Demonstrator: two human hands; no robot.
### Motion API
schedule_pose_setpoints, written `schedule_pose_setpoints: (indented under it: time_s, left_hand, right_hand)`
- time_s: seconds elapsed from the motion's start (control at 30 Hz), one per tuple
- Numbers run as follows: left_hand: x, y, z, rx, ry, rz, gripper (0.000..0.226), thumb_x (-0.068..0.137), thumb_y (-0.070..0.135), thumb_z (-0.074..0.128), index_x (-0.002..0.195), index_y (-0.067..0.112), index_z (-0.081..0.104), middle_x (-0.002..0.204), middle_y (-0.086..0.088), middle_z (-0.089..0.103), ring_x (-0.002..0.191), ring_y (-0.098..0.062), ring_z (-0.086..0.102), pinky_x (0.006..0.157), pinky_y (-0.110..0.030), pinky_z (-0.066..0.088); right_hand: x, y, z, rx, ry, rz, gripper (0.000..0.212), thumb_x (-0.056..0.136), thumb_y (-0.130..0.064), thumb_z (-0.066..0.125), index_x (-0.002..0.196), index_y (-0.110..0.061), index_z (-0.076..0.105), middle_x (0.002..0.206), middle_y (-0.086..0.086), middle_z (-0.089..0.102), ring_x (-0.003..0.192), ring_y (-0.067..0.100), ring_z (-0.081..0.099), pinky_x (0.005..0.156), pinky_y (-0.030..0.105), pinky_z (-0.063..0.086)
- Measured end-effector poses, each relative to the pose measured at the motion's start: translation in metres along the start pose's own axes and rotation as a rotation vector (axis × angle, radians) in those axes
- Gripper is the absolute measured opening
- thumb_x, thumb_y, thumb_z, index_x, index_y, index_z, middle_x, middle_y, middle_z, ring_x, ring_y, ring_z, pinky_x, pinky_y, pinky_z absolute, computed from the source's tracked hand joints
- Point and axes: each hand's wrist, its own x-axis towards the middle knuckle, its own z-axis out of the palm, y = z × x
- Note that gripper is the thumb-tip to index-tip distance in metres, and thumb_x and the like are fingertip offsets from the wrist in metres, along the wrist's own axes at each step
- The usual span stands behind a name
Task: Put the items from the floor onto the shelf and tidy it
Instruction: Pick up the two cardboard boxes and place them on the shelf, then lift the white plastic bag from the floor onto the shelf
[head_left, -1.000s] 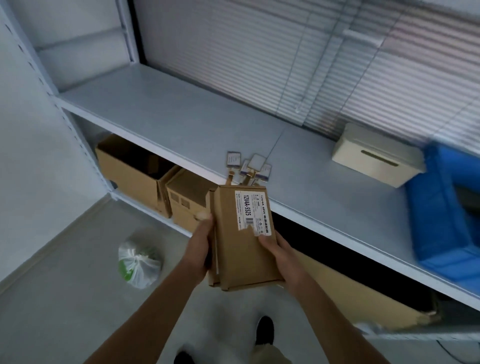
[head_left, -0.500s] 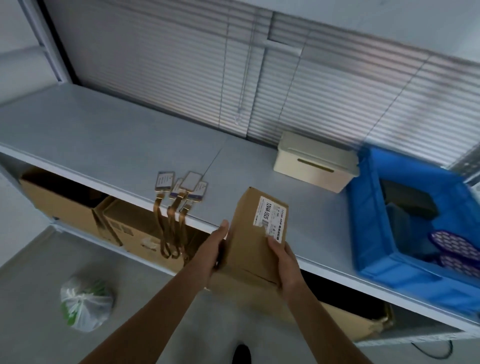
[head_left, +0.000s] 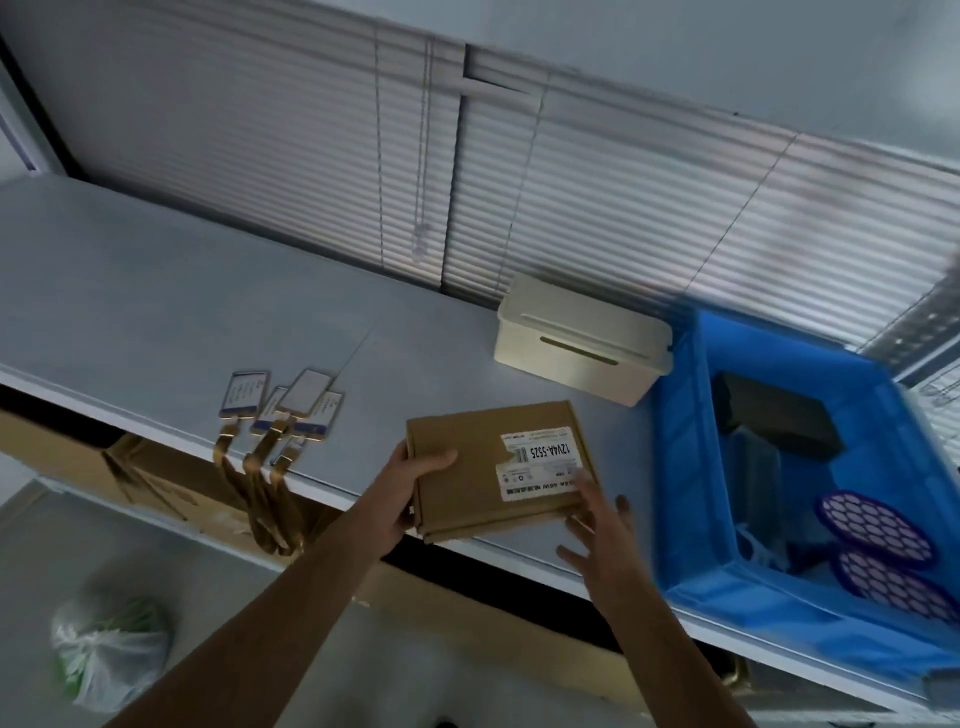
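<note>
Now the flat cardboard box (head_left: 493, 470) lies label-up on the grey shelf (head_left: 156, 301), its near edge at the shelf's front lip. My left hand (head_left: 410, 486) grips its left edge, thumb on top. My right hand (head_left: 597, 530) is open, fingers spread, fingertips at the box's near right corner. Left of the box lie badge holders (head_left: 283, 402), straps hanging over the edge. Far right stand a cream box (head_left: 582, 343) and a blue crate (head_left: 685, 467).

Closed window blinds (head_left: 597, 208) hang behind, their cord (head_left: 420, 244) dangling; open cardboard boxes (head_left: 156, 483) sit on the lower level.
</note>
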Motion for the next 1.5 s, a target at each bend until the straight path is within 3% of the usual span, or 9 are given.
schedule_pose_setpoints:
  time_s: [0.17,0.3,0.57,0.77,0.87,1.13,1.23,1.37,1.5]
  left_hand:
    - [0.023,0.023,0.013,0.058,-0.101,-0.124,0.051,0.078,0.031,0.078,0.125,0.02,0.062,0.116,-0.011,0.074,0.105,-0.031,0.07,0.08,-0.042,0.059]
    - [0.057,0.028,0.034,0.053,-0.059,-0.141,0.091,0.058,0.049,0.088,0.137,0.018,0.054,0.123,-0.012,0.07,0.108,-0.033,0.069,0.09,-0.054,0.055]
    - [0.101,0.021,0.076,0.392,0.099,-0.005,0.046,0.096,0.033,0.052,0.137,0.012,0.052,0.13,-0.007,0.059,0.126,-0.031,0.053,0.096,-0.038,0.043]
    - [0.159,0.039,0.097,0.426,0.155,0.047,0.044,0.094,0.034,0.052,0.128,0.007,0.061,0.115,-0.01,0.066,0.102,-0.026,0.062,0.094,-0.038,0.049]
    - [0.181,0.037,0.099,0.454,0.158,0.052,0.051,0.09,0.041,0.053,0.13,0.01,0.06,0.122,-0.01,0.066,0.11,-0.028,0.062,0.1,-0.044,0.049]
    - [0.168,0.028,0.093,0.405,0.107,0.027,0.057,0.093,0.042,0.054,0.142,0.013,0.048,0.141,-0.009,0.054,0.126,-0.027,0.051,0.103,-0.039,0.043]
    - [0.154,0.029,0.074,0.461,0.164,0.066,0.064,0.09,0.037,0.059,0.147,0.014,0.042,0.149,-0.009,0.047,0.132,-0.028,0.049,0.108,-0.039,0.042]
    - [0.097,0.019,0.002,0.454,0.21,0.177,0.042,0.087,0.023,0.059,0.128,0.015,0.062,0.125,-0.009,0.067,0.112,-0.026,0.066,0.098,-0.039,0.053]
    - [0.023,-0.023,-0.124,0.455,0.336,0.164,0.014,0.087,0.02,0.059,0.095,0.027,0.069,0.091,0.001,0.07,0.078,-0.016,0.066,0.076,-0.031,0.053]
  right_hand:
    - [0.022,-0.02,-0.022,-0.191,-0.155,0.023,0.074,0.07,-0.056,0.07,0.131,-0.015,0.057,0.121,0.014,0.069,0.111,0.031,0.064,0.103,0.055,0.046]
    - [0.047,-0.017,-0.019,-0.127,-0.073,0.077,0.051,0.08,-0.035,0.073,0.126,-0.016,0.059,0.117,0.009,0.07,0.107,0.029,0.064,0.103,0.055,0.045]
    - [0.125,-0.049,-0.021,-0.024,0.092,0.158,0.062,0.078,-0.036,0.08,0.13,-0.013,0.054,0.124,0.014,0.063,0.105,0.03,0.061,0.092,0.05,0.053]
    - [0.173,-0.077,-0.017,-0.126,0.097,0.12,0.056,0.078,-0.044,0.078,0.121,-0.013,0.062,0.115,0.012,0.067,0.098,0.029,0.065,0.074,0.038,0.054]
    - [0.18,-0.08,-0.022,-0.226,0.09,0.115,0.037,0.083,-0.044,0.073,0.104,-0.014,0.066,0.104,0.011,0.068,0.096,0.029,0.063,0.082,0.039,0.052]
    - [0.173,-0.06,-0.018,-0.296,0.238,-0.005,0.041,0.093,-0.038,0.061,0.127,-0.015,0.058,0.113,0.008,0.06,0.107,0.029,0.058,0.098,0.049,0.052]
    - [0.154,-0.053,-0.015,-0.313,0.272,-0.052,0.023,0.097,-0.027,0.056,0.104,-0.005,0.061,0.096,0.009,0.056,0.082,0.022,0.052,0.08,0.039,0.049]
    - [0.116,-0.007,0.01,-0.46,0.325,-0.067,0.042,0.093,-0.018,0.059,0.13,0.001,0.052,0.109,0.016,0.057,0.091,0.027,0.054,0.084,0.044,0.047]
    - [0.042,0.064,0.095,-0.737,0.075,-0.237,0.026,0.093,-0.017,0.06,0.119,-0.017,0.062,0.107,0.008,0.068,0.083,0.021,0.061,0.075,0.036,0.046]
